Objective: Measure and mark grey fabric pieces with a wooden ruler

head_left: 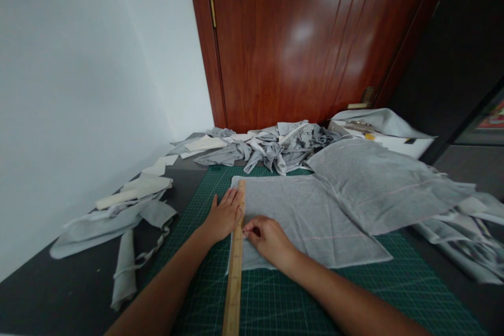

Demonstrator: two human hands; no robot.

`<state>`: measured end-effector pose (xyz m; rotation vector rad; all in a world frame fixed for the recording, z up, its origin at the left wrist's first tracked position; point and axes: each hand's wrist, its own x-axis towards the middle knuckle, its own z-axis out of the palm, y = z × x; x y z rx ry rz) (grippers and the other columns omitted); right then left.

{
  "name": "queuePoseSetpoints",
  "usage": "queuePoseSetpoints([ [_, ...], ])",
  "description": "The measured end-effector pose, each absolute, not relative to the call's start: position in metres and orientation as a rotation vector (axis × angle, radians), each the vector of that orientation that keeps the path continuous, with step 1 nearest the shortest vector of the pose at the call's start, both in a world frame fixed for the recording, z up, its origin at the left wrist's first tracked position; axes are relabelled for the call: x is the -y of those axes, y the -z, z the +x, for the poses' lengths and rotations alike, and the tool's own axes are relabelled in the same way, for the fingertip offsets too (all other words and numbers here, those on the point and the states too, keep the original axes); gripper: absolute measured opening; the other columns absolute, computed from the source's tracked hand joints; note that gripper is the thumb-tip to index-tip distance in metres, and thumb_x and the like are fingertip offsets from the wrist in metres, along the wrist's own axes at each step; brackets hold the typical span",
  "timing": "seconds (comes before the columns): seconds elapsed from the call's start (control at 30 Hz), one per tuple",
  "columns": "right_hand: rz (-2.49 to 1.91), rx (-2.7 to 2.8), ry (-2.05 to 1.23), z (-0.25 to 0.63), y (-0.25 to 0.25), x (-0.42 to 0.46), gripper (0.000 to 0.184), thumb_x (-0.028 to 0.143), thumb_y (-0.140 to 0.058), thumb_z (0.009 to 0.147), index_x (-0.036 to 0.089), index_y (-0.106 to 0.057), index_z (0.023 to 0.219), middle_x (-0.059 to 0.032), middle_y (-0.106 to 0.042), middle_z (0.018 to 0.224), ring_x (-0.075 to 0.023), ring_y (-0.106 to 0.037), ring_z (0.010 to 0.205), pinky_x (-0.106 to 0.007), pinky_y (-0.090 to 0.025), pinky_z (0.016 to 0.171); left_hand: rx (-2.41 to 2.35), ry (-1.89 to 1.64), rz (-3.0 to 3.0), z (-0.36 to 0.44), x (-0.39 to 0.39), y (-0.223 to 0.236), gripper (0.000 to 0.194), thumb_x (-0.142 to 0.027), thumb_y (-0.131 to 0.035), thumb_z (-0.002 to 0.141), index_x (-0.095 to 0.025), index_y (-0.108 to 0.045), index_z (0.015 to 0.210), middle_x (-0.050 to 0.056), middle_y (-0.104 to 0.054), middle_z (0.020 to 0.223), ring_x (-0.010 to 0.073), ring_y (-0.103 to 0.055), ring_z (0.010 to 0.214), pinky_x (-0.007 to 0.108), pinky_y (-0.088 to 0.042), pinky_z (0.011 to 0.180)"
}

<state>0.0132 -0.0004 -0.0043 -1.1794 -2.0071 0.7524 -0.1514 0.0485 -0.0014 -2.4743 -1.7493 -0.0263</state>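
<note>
A wooden ruler (235, 268) lies lengthwise near the left edge of a grey cloth (291, 220). My left hand (224, 215) rests flat with its fingers out, partly on the ruler and pressing it against the cloth. On the ruler's right side, my right hand (270, 241) is closed in a pinch at its edge. Something small and pale seems to be between those fingertips, too small to name. Beneath the cloth is a green cutting mat (283, 304) with a printed grid. Faint pinkish lines run across the cloth.
Another grey cloth piece (389, 184) overlaps on the right, beside a white box (401, 143). Crumpled grey scraps (271, 147) are heaped at the back, before a brown wooden door (291, 37). More fabric strips (118, 220) lie on the dark table (51, 299) at left, near a white wall.
</note>
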Motion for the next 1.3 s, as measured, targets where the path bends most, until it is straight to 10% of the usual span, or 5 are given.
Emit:
queuePoseSetpoints([
  [1.3,-1.153,1.981,-0.812,0.013,0.006,-0.005,0.022,0.006,-0.057,0.071,0.018,-0.073,0.079,-0.0015,-0.072,0.076,-0.0131,-0.063,0.067,-0.021,-0.044,0.064,1.764,0.028,-2.479,-0.152,-0.048,0.0,0.052,-0.028,-0.019,0.095,-0.014,-0.027,0.145,0.011,-0.026,0.153,0.0238,-0.019,0.142,0.056,-0.023,0.109],
])
